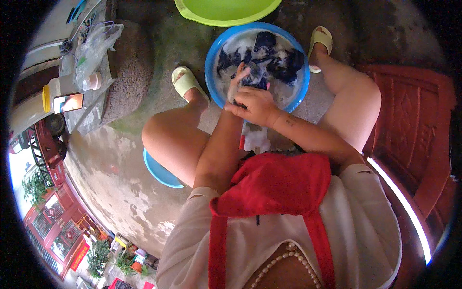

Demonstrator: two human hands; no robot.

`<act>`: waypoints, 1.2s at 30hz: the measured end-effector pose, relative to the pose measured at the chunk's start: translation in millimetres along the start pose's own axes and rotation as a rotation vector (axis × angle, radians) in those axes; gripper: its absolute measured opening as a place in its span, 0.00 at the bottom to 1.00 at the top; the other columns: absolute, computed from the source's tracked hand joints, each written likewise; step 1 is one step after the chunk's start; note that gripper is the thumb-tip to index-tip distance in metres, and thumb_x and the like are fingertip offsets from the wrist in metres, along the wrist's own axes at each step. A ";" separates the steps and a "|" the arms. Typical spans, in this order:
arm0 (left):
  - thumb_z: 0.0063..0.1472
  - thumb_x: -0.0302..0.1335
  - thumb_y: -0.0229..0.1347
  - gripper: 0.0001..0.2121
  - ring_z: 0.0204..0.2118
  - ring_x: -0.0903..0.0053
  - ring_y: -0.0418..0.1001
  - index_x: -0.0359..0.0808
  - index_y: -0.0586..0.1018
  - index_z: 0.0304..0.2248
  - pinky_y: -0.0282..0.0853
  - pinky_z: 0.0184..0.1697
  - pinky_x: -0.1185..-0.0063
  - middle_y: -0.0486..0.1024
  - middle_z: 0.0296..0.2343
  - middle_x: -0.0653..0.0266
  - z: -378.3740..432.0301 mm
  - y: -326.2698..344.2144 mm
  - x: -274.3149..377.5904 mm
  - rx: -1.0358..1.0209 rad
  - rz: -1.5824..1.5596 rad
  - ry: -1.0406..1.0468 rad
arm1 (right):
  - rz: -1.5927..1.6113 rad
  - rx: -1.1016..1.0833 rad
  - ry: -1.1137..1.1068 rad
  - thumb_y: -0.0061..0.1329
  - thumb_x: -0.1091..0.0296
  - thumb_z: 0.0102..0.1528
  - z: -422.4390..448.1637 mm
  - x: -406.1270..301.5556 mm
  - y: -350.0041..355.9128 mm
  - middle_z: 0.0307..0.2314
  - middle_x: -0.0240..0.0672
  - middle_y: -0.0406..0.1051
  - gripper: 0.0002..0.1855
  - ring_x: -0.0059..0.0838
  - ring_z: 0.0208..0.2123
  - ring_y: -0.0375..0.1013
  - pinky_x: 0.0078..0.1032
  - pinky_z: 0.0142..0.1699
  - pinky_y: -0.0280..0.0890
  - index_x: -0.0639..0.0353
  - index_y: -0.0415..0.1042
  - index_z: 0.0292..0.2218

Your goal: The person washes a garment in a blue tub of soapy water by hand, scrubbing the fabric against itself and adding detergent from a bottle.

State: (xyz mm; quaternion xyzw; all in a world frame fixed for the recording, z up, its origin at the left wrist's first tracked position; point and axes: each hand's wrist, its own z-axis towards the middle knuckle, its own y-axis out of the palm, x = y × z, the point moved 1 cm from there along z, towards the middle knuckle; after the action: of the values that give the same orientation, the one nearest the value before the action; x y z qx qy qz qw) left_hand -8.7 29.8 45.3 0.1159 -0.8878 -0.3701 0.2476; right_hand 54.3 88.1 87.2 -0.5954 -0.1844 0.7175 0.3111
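A blue plastic basin [209, 77] stands on the floor between the person's feet, holding sudsy water and several dark wet cloth pieces [285, 67]. My left hand [237, 81] is over the basin's near part, against dark cloth; its thumb and a finger stick up, and its grip is partly hidden. My right hand [255, 104] lies across the left wrist at the near rim, fingers curled on a bunch of dark cloth [255, 83]. A bit of dark cloth also shows under the right hand. Something small and pink shows beside the cloth.
A green basin [227, 20] touches or overlaps the far rim. A light blue basin [162, 173] is by the left thigh. At left, a ledge bears a phone [68, 103], a cup [92, 81] and a clear plastic bag [92, 50]. A red chair [411, 108] stands at right.
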 end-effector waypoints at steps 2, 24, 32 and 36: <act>0.55 0.40 0.45 0.17 0.39 0.67 0.68 0.38 0.69 0.40 0.65 0.43 0.68 0.70 0.37 0.61 20.5 -44.7 -15.2 -0.247 -0.082 0.103 | -0.096 -0.009 0.110 0.45 0.56 0.46 2.6 18.6 14.4 0.21 0.38 0.65 0.11 0.40 0.23 0.67 0.34 0.27 0.62 0.53 0.67 0.21; 0.51 0.38 0.40 0.18 0.38 0.67 0.69 0.37 0.70 0.39 0.65 0.42 0.70 0.71 0.34 0.58 34.2 -42.0 -58.0 0.194 -0.151 -0.127 | 0.030 0.041 0.742 0.39 0.53 0.50 -9.8 123.4 38.8 0.27 0.48 0.68 0.18 0.46 0.31 0.68 0.34 0.37 0.62 0.59 0.71 0.30; 0.49 0.21 0.47 0.21 0.38 0.67 0.68 0.40 0.64 0.45 0.66 0.38 0.71 0.66 0.39 0.60 25.1 -28.5 -17.3 0.222 0.138 0.303 | 1.059 0.464 1.300 0.41 0.51 0.48 -29.2 134.2 42.7 0.30 0.38 0.69 0.18 0.37 0.31 0.68 0.33 0.36 0.63 0.55 0.68 0.34; 0.43 0.10 0.47 0.32 0.44 0.67 0.62 0.41 0.58 0.51 0.62 0.44 0.75 0.59 0.46 0.58 28.4 -27.3 -18.2 0.227 0.057 0.329 | 1.556 0.198 1.447 0.46 0.46 0.45 -16.2 73.1 -1.1 0.35 0.36 0.67 0.23 0.36 0.36 0.65 0.38 0.37 0.62 0.49 0.65 0.39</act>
State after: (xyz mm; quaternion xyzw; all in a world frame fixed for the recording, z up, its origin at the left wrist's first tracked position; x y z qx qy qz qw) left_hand -7.5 34.8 2.2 0.1770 -0.8743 -0.2363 0.3852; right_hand 63.1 135.9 30.2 -0.8059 0.5343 0.2064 -0.1500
